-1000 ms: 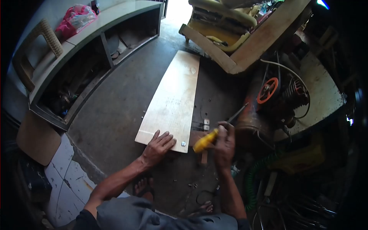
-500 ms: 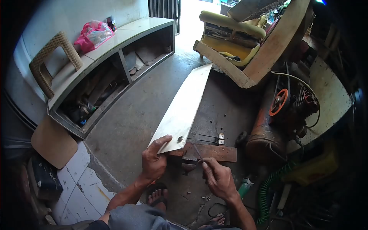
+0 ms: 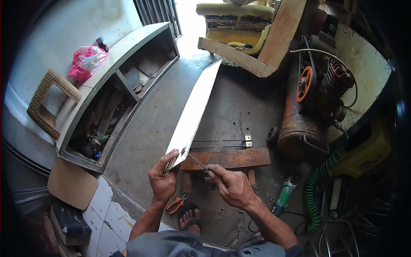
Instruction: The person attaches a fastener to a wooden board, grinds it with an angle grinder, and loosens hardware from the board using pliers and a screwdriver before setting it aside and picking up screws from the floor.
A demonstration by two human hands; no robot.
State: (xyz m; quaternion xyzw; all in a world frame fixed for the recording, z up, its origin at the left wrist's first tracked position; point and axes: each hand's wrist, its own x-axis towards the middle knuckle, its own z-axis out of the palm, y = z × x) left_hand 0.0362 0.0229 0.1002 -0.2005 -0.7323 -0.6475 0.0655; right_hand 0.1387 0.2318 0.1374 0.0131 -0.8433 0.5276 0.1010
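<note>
My left hand grips the near end of a long white board, thumb on top near a dark hole or patch. The board is tilted and stretches away across the floor. In my right hand is a thin metal rod, its near end hidden by my fingers. The rod's far tip meets the board's right edge close to the dark patch; whether it goes in, I cannot tell. Under both hands stands a low wooden bench. Orange-handled pliers lie on the floor below my left hand.
At the right stand a rusty air compressor and a coiled green hose. A green angle grinder rests near my right forearm. Small metal brackets lie beyond the bench. A shelf unit lines the left wall; a yellow armchair frame stands ahead.
The board has tipped more onto its edge and shifted left. My right hand has brought the rod up to the board's edge. The view has shifted, bringing the pliers into sight.
</note>
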